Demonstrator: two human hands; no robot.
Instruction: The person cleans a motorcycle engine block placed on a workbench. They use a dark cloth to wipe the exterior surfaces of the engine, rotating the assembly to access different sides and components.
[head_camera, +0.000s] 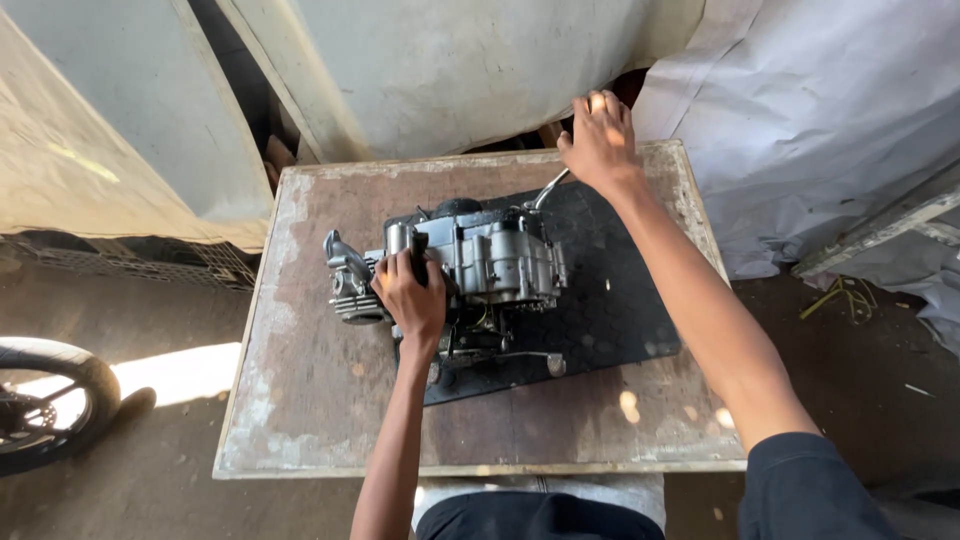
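Grey metal motorcycle engine (470, 270) on a black rubber mat (610, 300) atop a worn wooden table (330, 400). Left hand (410, 300) clamps the engine's cylinder side; right hand (600, 145) closes around its thin metal lever (548, 188).

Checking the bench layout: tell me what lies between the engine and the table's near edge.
In the head view, the engine sits on a black mat; past the mat's near edge lies only bare, worn tabletop, crossed by the left forearm.
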